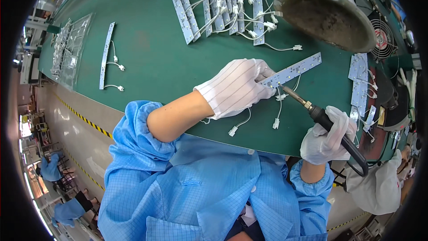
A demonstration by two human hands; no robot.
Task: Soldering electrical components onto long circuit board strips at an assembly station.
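My left hand point(240, 87), in a white striped glove, is closed on the left end of a white LED strip board point(298, 68) above the green table. White wires with small connectors point(276, 123) hang from that board. My right hand point(329, 136), also gloved, grips the black handle of a soldering iron point(322, 117). The iron's tip reaches the lower edge of the board, close to my left fingers; whether it touches a wire joint is too small to tell.
Several wired LED boards point(218, 6) lie at the back, beside a metal fume hood point(327, 15). Another board point(107, 56) and a clear plastic tray point(76, 53) are on the left. More boards point(358, 82) and a fan point(381, 39) are at right. People sit beyond the table.
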